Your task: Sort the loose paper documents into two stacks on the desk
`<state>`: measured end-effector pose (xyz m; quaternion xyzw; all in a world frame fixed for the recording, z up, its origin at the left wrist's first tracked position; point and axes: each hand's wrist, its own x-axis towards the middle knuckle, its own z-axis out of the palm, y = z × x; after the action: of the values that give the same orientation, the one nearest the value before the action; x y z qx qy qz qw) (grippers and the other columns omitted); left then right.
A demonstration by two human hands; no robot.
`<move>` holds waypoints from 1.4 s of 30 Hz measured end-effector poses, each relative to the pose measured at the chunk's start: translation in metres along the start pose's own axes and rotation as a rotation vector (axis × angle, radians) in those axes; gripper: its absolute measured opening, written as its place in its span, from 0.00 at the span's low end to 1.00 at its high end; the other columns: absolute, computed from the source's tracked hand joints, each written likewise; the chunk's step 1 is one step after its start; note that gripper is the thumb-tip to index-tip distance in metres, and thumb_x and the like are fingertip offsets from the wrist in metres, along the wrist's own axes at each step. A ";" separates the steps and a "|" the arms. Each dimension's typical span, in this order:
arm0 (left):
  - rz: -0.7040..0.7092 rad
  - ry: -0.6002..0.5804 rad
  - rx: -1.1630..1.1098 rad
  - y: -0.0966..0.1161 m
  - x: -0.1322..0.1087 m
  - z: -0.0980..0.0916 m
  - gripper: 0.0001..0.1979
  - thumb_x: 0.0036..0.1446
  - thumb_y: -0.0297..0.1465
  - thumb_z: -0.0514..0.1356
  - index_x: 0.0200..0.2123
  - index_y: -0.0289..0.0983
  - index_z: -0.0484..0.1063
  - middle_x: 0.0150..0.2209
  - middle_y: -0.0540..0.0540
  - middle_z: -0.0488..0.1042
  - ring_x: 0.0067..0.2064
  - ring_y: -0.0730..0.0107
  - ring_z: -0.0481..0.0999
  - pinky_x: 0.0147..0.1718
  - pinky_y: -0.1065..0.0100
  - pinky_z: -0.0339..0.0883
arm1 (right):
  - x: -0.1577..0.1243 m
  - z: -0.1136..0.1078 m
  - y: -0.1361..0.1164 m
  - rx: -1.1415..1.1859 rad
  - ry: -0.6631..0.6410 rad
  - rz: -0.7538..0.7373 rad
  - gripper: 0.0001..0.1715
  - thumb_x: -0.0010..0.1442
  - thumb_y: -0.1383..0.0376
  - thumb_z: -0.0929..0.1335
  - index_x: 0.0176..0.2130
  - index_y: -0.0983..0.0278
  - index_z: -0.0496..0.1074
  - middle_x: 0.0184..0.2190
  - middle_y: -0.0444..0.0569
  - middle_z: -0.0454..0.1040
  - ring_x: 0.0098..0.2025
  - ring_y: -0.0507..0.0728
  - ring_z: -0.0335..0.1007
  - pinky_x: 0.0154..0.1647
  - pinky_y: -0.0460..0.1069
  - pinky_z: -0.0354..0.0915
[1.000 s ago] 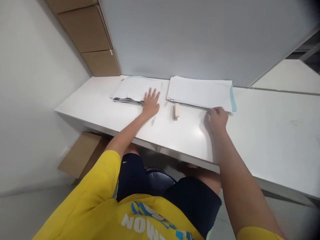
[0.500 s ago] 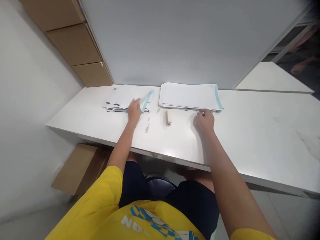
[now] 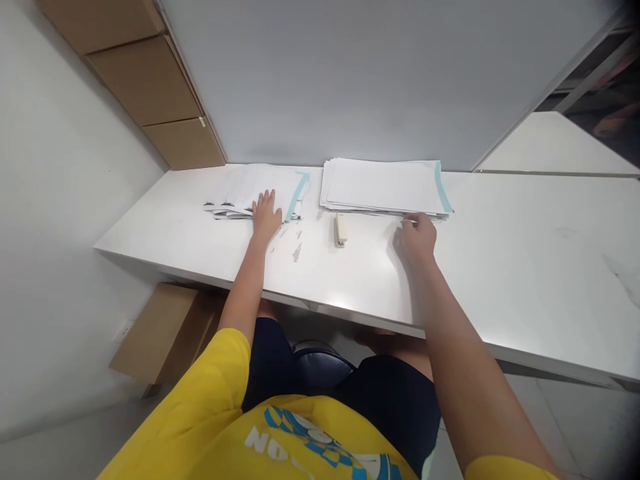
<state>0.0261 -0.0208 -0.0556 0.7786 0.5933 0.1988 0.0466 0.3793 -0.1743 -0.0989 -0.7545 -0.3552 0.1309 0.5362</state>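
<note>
My left hand (image 3: 267, 212) lies flat with its fingers spread on the left stack of white papers (image 3: 245, 183), whose top piece has a teal strip along its right end. My right hand (image 3: 420, 235) is closed in a pinch at the front edge of the right stack of white papers (image 3: 383, 183), near its right corner. What its fingertips hold, if anything, is hidden. This right stack also ends in a teal strip. Between the hands a cream stapler (image 3: 341, 229) stands on the white table, just in front of the right stack.
The white table (image 3: 525, 267) runs along a grey panel (image 3: 340, 80). Brown cardboard boxes (image 3: 145, 80) are stacked at the back left, and another box (image 3: 155, 330) is under the table's left end. Grey marks (image 3: 297, 252) show on the tabletop.
My left hand's fingers have spread out and flattened on the left stack, and its top piece lies flatter. My right hand stays pinched by the right stack. The view has shifted slightly.
</note>
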 end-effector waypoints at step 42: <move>0.067 0.175 0.004 -0.018 -0.004 -0.027 0.22 0.69 0.31 0.43 0.53 0.36 0.74 0.52 0.39 0.79 0.56 0.57 0.76 0.61 0.58 0.60 | -0.006 -0.002 -0.013 0.052 -0.001 0.031 0.11 0.50 0.62 0.63 0.34 0.61 0.71 0.35 0.49 0.74 0.39 0.59 0.67 0.50 0.56 0.63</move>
<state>-0.0004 -0.0235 -0.0375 0.7777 0.5692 0.2664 -0.0137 0.3708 -0.1777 -0.0873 -0.7456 -0.3403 0.1489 0.5532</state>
